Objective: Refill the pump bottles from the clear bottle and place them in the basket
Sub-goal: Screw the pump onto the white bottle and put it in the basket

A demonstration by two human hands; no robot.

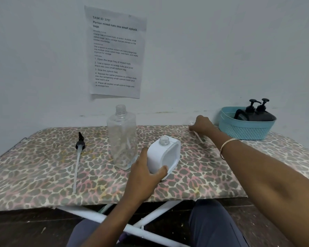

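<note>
One white bottle [165,157] sits in the left hand [144,175] near the middle of the table, fingers and thumb wrapped round its lower body. It is tilted, its long axis running from the person toward the wall and its open threaded neck pointing up and away. Whether its base touches the cloth cannot be told, as the hand covers it. Just to its left the clear bottle [121,138] stands upright, uncapped, neck straight up. Farther left a black pump [80,143] lies flat, head toward the wall and pale tube trailing toward the near edge. The right hand [202,124] reaches out to the far side of the table, knuckles to the camera, fingers curled down onto a white pump [198,136]. Only a bit of the pump's head and its slanting tube show, so the grip itself is hard to make out. A bracelet [227,142] circles that wrist. At far right a blue basket [246,130] holds two black pump bottles [257,114], leaning, their lower halves hidden by its wall. A leopard-print cloth [34,166] covers the table, which stands against a pale wall [212,50] bearing a printed sheet [115,52]. White frame tubes [96,217] cross beneath, over a dark floor.
</note>
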